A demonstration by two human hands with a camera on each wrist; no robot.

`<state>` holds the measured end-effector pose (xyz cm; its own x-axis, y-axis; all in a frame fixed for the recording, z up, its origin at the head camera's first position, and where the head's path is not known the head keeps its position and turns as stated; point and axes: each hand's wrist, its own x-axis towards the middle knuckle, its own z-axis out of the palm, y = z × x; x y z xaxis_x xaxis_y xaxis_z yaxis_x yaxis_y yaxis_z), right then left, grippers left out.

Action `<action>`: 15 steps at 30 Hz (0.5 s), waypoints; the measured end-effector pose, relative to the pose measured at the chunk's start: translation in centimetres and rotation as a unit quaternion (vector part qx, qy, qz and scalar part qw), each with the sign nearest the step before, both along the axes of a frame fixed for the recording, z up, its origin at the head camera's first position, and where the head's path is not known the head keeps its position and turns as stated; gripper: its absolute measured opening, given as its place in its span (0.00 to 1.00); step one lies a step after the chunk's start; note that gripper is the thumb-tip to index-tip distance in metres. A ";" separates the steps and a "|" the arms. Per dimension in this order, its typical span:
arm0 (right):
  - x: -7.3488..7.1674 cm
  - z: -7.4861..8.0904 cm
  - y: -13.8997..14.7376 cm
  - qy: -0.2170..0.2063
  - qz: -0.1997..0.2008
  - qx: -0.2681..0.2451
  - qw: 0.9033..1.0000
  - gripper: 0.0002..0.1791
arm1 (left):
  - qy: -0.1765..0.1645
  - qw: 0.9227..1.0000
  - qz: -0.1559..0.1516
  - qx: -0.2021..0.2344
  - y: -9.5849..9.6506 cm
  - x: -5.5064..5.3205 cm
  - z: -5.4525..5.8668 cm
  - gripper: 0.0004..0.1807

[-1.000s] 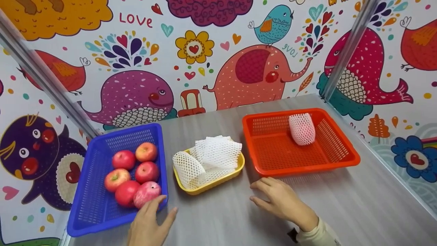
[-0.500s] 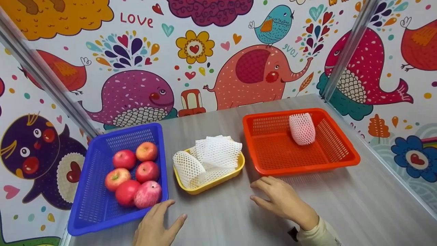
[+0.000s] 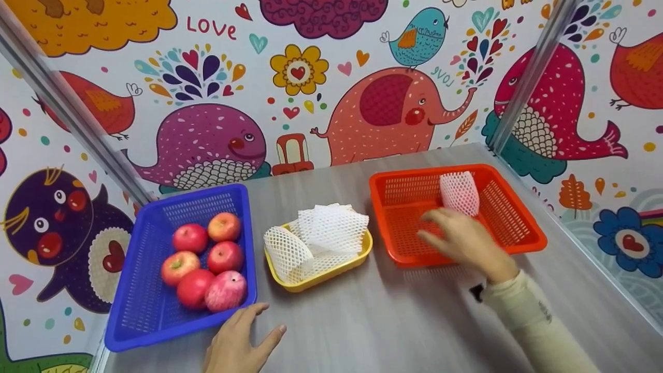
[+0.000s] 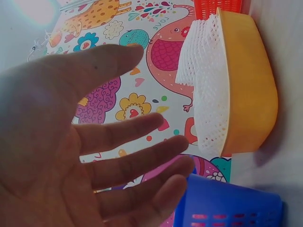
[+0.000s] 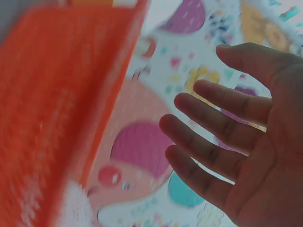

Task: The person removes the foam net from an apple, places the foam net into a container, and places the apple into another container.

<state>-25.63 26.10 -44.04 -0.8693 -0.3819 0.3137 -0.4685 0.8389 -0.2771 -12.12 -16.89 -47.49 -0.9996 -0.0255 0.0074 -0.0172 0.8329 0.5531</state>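
Observation:
My right hand (image 3: 466, 241) hovers over the front part of the red basket (image 3: 414, 259), fingers spread and holding nothing. Inside that basket, just beyond the fingers, lies a fruit in a white foam net (image 3: 460, 192). My left hand (image 3: 241, 339) is at the near right corner of the blue basket (image 3: 171, 336), its fingers relaxed and apart. Several red apples (image 3: 190, 238) lie in the blue basket, and a paler mottled pink apple (image 3: 226, 291) sits nearest the left hand. In the left wrist view the palm (image 4: 42, 142) holds nothing.
Between the two baskets stands a yellow tray (image 3: 311, 282) with several white foam nets (image 3: 331, 230) heaped in it. All stand on a grey table (image 3: 342, 326). Patterned panels (image 3: 295, 31) with metal corner posts (image 3: 533, 77) enclose the back and sides.
My right hand has moved forward and right from the table to over the red basket. My left hand has drawn slightly back and right from the pink apple, then stayed nearly still.

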 end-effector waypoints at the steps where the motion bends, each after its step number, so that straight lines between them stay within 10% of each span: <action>1: -1.0 0.4 0.8 -0.013 -0.012 -0.003 1.000 0.16 | 0.000 1.000 0.000 0.001 0.0 0.0 0.0 0.31; 7: -7.1 1.7 6.0 -0.145 -0.123 0.004 0.982 0.32 | 0.032 0.999 -0.016 0.001 -0.3 0.3 -0.5 0.29; 15: -12.3 0.6 10.7 -0.327 -0.210 -0.006 0.921 0.43 | 0.017 0.999 -0.027 0.001 -0.2 0.3 -0.7 0.29</action>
